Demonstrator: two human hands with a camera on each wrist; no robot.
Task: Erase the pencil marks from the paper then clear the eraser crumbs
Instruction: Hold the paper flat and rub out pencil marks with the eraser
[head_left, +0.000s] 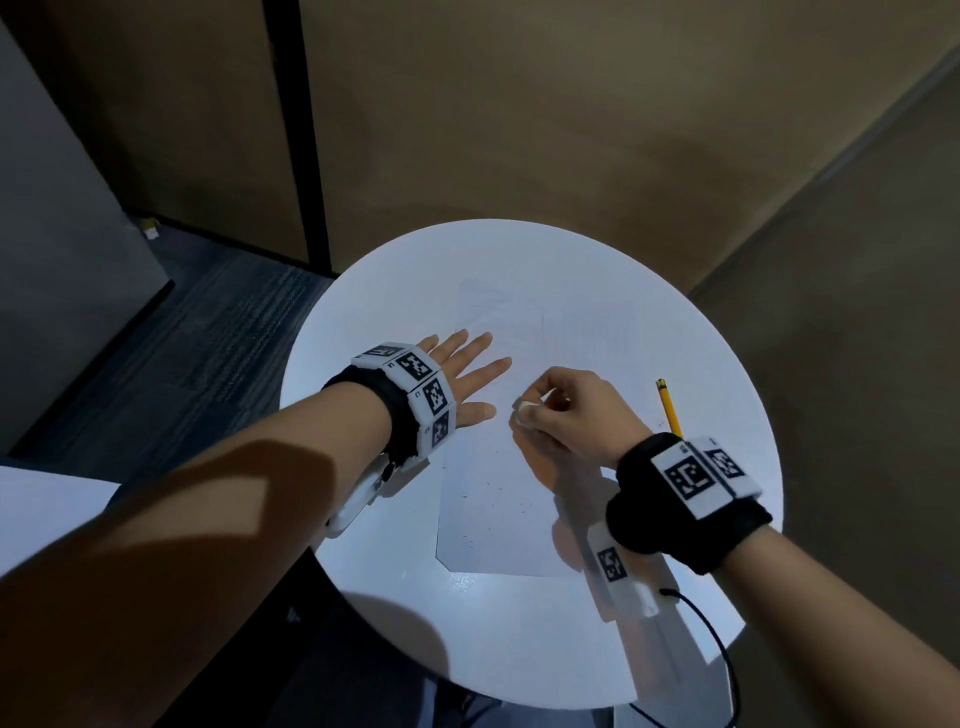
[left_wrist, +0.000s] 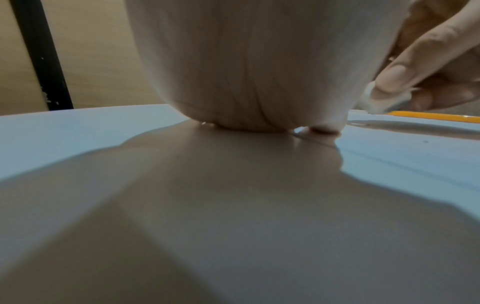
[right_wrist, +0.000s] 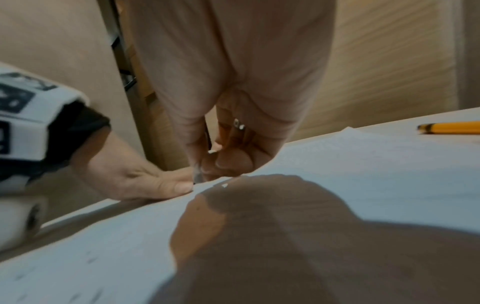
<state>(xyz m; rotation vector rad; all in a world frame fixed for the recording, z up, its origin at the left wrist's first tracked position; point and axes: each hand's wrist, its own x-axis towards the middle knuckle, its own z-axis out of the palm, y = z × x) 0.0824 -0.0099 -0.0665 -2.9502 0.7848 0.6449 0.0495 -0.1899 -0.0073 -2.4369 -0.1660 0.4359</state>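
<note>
A white sheet of paper (head_left: 498, 519) lies on the round white table (head_left: 395, 613). My left hand (head_left: 467, 366) lies flat with spread fingers on the paper's left edge. My right hand (head_left: 563, 410) pinches a small white eraser (head_left: 521, 414) between thumb and fingers, its tip down on the paper just right of the left thumb. The left wrist view shows the eraser (left_wrist: 376, 100) under the right thumb. Dark eraser crumbs (head_left: 501, 488) are scattered over the near half of the sheet, and the crumbs (right_wrist: 91, 259) are blurred in the right wrist view. Any pencil marks are too faint to make out.
A yellow pencil (head_left: 669, 408) lies on the table right of the paper, close behind my right wrist. The table's edge runs near on all sides. Brown wall panels stand behind it, and dark carpet (head_left: 208, 353) lies to the left.
</note>
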